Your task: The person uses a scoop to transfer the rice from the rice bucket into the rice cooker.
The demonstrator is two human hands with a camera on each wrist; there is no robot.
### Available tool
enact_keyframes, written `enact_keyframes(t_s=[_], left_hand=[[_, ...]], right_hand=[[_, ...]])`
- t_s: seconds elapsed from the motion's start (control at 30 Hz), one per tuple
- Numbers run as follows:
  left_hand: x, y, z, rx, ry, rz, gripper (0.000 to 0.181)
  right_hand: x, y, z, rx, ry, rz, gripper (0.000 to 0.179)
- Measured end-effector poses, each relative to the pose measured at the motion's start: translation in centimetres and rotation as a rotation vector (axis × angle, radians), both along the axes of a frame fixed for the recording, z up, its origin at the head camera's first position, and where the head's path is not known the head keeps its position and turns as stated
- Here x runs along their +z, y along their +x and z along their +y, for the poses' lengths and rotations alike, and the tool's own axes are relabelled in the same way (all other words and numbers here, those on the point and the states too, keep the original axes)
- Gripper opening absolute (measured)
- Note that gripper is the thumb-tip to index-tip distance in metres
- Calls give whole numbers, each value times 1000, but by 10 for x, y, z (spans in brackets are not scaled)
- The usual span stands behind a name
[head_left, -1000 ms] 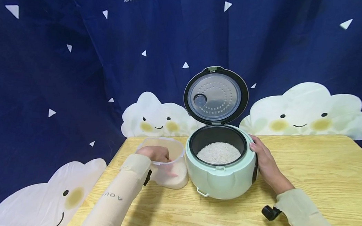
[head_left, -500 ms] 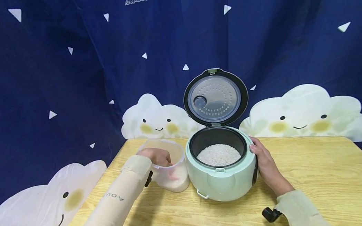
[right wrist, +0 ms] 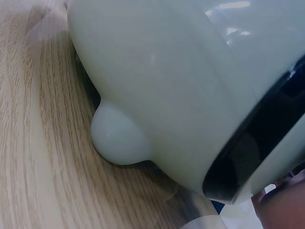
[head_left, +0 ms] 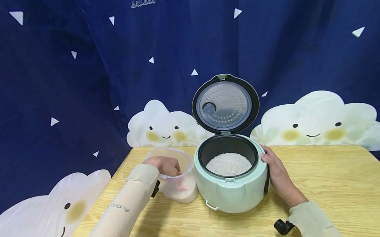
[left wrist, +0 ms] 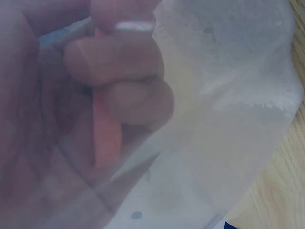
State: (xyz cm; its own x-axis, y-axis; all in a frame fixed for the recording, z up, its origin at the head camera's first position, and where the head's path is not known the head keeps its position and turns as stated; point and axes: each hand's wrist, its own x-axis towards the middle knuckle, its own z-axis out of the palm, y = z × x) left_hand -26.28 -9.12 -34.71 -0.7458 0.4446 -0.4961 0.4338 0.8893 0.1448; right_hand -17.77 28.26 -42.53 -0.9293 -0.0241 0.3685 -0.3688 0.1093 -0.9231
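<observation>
My left hand (head_left: 165, 165) reaches into a translucent plastic container (head_left: 187, 171) holding white rice. Its fingers are curled round the flat handle of a pink scoop (left wrist: 107, 136), seen through the container wall in the left wrist view. The scoop's lower end shows as a pink patch low in the container; its shape is blurred by the wall. On the right, my right hand (head_left: 279, 174) grips the side of a mint-green rice cooker (head_left: 231, 195), thumb at the top rim. The cooker's lid (head_left: 225, 104) stands up, and rice (head_left: 229, 164) lies in its dark inner pot (head_left: 214, 147).
Container and cooker stand side by side on a wood-grain table (head_left: 329, 185). Behind them hangs a dark blue curtain (head_left: 169, 30) with cloud prints. A black wrist camera (head_left: 282, 226) sticks out beneath the right sleeve.
The head view has shifted, so the scene sits slightly lower. My left hand has moved slightly to the right inside the container. My right hand keeps its place on the cooker.
</observation>
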Motion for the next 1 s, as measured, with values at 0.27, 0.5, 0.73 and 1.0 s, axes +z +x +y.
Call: enact_keyframes(t_s=[0.27, 0.5, 0.73, 1.0], left_hand=[[-1, -3, 1, 7, -2, 5, 28], [-1, 0, 0, 57, 35, -18, 21], [-1, 3, 1, 91, 39, -41, 29], [2, 4, 6, 70, 16, -46, 32]], right_hand=[[1, 1, -1, 1, -9, 5, 51], [0, 1, -1, -5, -6, -7, 51], [-3, 1, -1, -5, -10, -7, 51], [-2, -1, 0, -3, -22, 15, 50]])
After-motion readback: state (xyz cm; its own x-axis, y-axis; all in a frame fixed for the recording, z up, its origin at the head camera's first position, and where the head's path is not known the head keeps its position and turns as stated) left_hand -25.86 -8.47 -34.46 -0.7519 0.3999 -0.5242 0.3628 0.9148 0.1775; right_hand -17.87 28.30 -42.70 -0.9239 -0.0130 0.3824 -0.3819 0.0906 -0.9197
